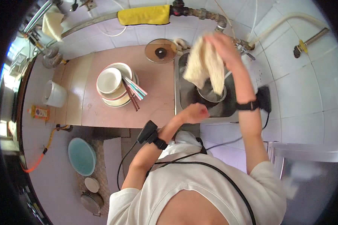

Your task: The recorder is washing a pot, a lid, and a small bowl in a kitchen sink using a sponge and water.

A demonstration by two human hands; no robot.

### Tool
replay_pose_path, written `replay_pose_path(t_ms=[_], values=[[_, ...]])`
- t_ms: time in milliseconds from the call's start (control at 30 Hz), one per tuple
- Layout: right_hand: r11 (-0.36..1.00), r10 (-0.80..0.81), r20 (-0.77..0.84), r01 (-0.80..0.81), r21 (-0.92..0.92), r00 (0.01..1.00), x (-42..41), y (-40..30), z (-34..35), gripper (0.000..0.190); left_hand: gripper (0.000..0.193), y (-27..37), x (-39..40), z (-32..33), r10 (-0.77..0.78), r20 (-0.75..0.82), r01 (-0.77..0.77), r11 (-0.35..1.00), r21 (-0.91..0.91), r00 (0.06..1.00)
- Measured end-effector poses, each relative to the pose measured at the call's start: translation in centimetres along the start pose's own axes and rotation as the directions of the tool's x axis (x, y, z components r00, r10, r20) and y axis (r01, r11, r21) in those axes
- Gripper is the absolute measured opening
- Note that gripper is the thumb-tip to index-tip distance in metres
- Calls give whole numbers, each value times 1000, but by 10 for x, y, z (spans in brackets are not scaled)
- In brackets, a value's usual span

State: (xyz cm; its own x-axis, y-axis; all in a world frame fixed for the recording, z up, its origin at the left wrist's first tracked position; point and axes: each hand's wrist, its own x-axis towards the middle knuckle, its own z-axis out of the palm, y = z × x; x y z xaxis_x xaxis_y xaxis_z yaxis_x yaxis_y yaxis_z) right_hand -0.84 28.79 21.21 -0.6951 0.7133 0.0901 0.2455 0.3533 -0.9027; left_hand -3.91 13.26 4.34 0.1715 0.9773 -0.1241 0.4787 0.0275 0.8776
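Note:
My right hand (219, 47) is raised over the sink, closed on a cream cloth (204, 64) that hangs down from it, slightly blurred. Under the cloth, a round metal pot or bowl (214, 94) sits in the metal sink (231, 107), partly covered from view. By the sink's near left edge is my left hand (197, 113), its fingers loosely curled and blurred; whether they hold anything is not visible. On the pink counter (155, 112) to the left, a stack of bowls and plates (109, 81) carries several chopsticks (133, 90).
A glass lid (157, 50) lies at the counter's back, beside a crumpled light cloth (181, 45). A yellow cloth (143, 15) hangs over the wall pipe. A white bin (55, 94) and a yellow bottle (40, 112) stand left. Black cables cross my shirt.

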Motion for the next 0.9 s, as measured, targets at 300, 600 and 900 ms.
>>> replay_pose_path(t_ms=[300,600,900], values=[[670,643,-298,-329,666,705,-91,206,-24,20,33,16,70,22,-109,-473,20,982,-189,874],[300,500,-56,-112,947,864,-83,232,-37,26,35,11,150,23,-100,-640,71,995,-71,762],[33,377,121,-144,989,918,-54,327,9,19,18,15,187,18,-9,-612,74,994,82,791]])
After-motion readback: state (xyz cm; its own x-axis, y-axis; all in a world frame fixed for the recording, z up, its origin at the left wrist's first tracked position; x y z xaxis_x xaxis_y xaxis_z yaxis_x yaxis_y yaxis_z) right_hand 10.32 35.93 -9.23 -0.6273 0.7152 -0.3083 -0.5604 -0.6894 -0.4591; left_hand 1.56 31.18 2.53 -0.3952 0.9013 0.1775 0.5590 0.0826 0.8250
